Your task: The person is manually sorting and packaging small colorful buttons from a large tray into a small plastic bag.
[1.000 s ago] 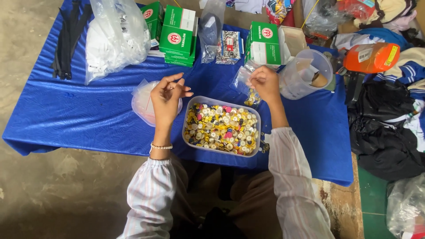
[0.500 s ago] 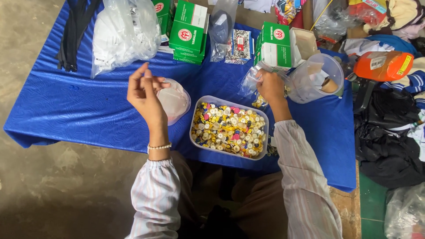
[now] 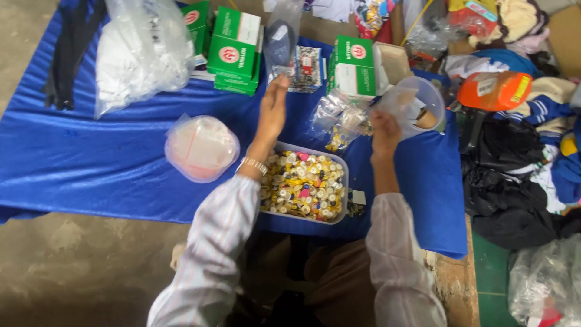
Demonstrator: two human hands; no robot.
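Observation:
A clear tray (image 3: 336, 217) full of mixed yellow, white and pink buttons lies on the blue cloth in front of me. My left hand (image 3: 272, 109) is stretched out above the tray's far left corner, fingers straight and together, holding nothing. Its fingertips are just short of a clear packet with dark contents (image 3: 281, 42). My right hand (image 3: 384, 129) is closed on a small clear plastic bag (image 3: 339, 121) with a few buttons in it, held just beyond the tray. A pinkish bag (image 3: 201, 147) lies left of my left forearm.
Green and white boxes (image 3: 233, 48) are stacked at the back, with another box (image 3: 353, 66) by a clear tub (image 3: 431, 97). A big bag of white pieces (image 3: 142, 51) and black strips (image 3: 65, 54) lie at the far left. Clothes and bags are piled on the right.
My left hand has swung right from above the pinkish bag and reached forward toward the back packets. My right hand keeps its hold on the small bag.

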